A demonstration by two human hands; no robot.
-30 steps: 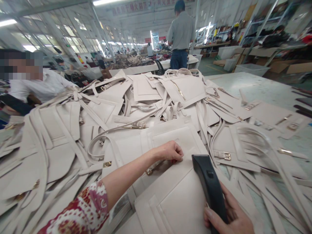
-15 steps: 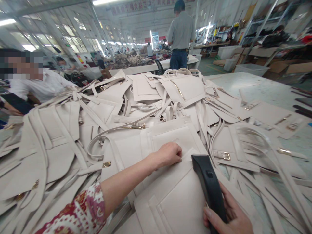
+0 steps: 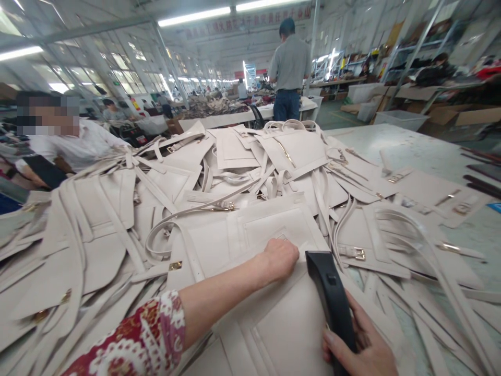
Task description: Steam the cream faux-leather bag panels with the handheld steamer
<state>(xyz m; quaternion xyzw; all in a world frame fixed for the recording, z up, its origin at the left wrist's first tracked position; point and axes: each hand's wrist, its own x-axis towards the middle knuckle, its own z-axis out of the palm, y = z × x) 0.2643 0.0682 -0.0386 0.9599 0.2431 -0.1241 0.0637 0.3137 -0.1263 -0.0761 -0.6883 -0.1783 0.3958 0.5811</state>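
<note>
My left hand [image 3: 281, 259] is closed with its knuckles up, low over a pale beige leather bag panel [image 3: 291, 313] near the middle. Its fingertips are turned under, so whatever they pinch is hidden. My right hand [image 3: 368, 339] is wrapped around a black electric clipper [image 3: 332, 292], its flat, wide head pointing away from me, just right of my left hand. Beneath the left hand, a second stitched beige panel [image 3: 270, 224] lies farther back, with a small metal frame [image 3: 281, 236] beside the knuckles.
Beige bag pieces and straps [image 3: 102, 209] are heaped over the table [image 3: 395, 143]. A gold buckle [image 3: 359, 254] lies to the right of the clipper. A person in white [image 3: 94, 140] sits at the left; another in grey [image 3: 288, 62] stands beyond the heap.
My left hand has moved slightly right and down, nearer the clipper head, and its fingers are more turned under. The right hand still holds the clipper; the whole view has shifted a little.
</note>
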